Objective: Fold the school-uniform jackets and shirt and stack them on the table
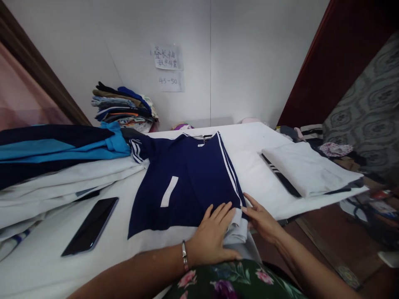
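A navy shirt [190, 178] with white stripes and a white hem lies flat on the white table [46, 257], collar toward the wall. My left hand [213, 236], a bracelet on its wrist, rests flat on the shirt's white hem at the near right corner, fingers stretched out. My right hand [262, 220] lies next to it at the shirt's right edge, fingers extended and touching the folded hem corner.
A black phone [90, 226] lies left of the shirt. Blue, navy and white garments [46, 158] are heaped at the left. A stack of folded clothes [124, 108] stands by the wall. A folded white garment [307, 170] sits at right, near the table's edge.
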{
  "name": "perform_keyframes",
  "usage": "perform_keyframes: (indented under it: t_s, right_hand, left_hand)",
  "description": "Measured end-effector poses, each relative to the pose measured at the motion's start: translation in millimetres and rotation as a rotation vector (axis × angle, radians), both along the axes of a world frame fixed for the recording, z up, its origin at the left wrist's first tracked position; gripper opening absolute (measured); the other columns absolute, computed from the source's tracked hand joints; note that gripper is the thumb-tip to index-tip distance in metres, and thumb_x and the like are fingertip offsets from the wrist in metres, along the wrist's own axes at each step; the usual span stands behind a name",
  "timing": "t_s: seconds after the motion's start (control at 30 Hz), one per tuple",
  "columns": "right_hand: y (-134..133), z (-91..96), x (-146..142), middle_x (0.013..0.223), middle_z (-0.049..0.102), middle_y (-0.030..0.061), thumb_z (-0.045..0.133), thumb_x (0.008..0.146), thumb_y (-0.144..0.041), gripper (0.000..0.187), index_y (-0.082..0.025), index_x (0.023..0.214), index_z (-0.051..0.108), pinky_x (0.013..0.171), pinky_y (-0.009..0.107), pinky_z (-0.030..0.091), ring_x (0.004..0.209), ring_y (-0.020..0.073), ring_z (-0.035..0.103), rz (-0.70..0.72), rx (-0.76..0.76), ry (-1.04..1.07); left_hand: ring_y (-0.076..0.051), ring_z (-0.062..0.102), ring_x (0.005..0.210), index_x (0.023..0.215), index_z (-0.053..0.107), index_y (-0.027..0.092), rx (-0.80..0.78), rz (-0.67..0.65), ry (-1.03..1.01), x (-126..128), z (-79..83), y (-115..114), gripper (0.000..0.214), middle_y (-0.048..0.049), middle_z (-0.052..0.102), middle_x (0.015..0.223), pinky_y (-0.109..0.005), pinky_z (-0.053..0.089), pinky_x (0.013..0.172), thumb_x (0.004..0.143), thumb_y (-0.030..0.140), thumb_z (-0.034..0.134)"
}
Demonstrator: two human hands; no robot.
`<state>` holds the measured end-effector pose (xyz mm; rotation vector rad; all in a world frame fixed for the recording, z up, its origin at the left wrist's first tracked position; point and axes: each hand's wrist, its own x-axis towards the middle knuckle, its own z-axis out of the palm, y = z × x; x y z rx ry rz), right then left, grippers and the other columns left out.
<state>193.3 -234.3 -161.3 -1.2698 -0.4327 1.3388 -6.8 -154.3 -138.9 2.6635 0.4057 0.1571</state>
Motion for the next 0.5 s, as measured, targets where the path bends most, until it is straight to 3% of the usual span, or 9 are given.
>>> perform_keyframes:
  t_s: [0.13,0.23,0.3,0.4,0.5]
  right_hand:
    - [15.3,14.5,-9.7,0.079,0.066,-0.0024,0.08,0.066,-0.028,0.093,-0.03,0.145,0.031,0.054,0.025,0.051,0.065,0.0148,0.063,-0.01,0.06,0.062]
    - [22.6,18.0,-15.2,0.079,0.066,-0.0029,0.079,0.067,-0.028,0.092,-0.031,0.145,0.03,0.06,0.027,0.053,0.066,0.0139,0.063,-0.003,0.101,0.063]
    - [26.2,18.0,-15.6,0.078,0.066,-0.003,0.077,0.07,-0.031,0.091,-0.031,0.146,0.028,0.061,0.028,0.054,0.066,0.0147,0.063,0.015,0.126,0.037]
    - [37.2,18.0,-8.5,0.087,0.069,-0.0005,0.071,0.078,-0.039,0.083,-0.033,0.147,0.026,0.063,0.03,0.054,0.074,0.0173,0.065,0.065,0.153,-0.001]
    - [62.8,18.1,6.6,0.096,0.07,0.0019,0.066,0.083,-0.041,0.06,-0.031,0.137,0.042,0.064,0.027,0.054,0.078,0.0162,0.065,0.107,0.164,0.022]
  left_hand:
    - [-0.03,0.023,0.142,0.151,0.013,0.022,0.113,0.142,-0.021,0.2,-14.3,-2.9,0.092,-0.0129,0.022,0.157,-0.055,0.017,0.116,0.076,0.044,0.062]
    - [-0.024,0.043,0.132,0.149,0.021,0.02,-0.021,0.288,-0.072,0.1,-12.1,2.0,0.079,-0.011,0.042,0.147,-0.041,0.032,0.112,0.078,0.025,0.054]
    - [-0.02,0.053,0.123,0.145,0.032,0.024,-0.156,0.363,-0.135,-3.7,-1.5,7.1,0.067,-0.0058,0.053,0.139,-0.034,0.04,0.106,0.08,0.02,0.049]
    - [-0.018,0.059,0.113,0.136,0.046,0.031,-0.291,0.379,-0.226,-15.6,26.7,13.0,0.054,0.0004,0.06,0.13,-0.031,0.045,0.1,0.084,0.021,0.047]
    - [-0.018,0.062,0.107,0.132,0.053,0.028,-0.369,0.325,-0.266,-34.0,61.6,13.3,0.046,0.0002,0.064,0.124,-0.03,0.047,0.097,0.086,0.024,0.048]
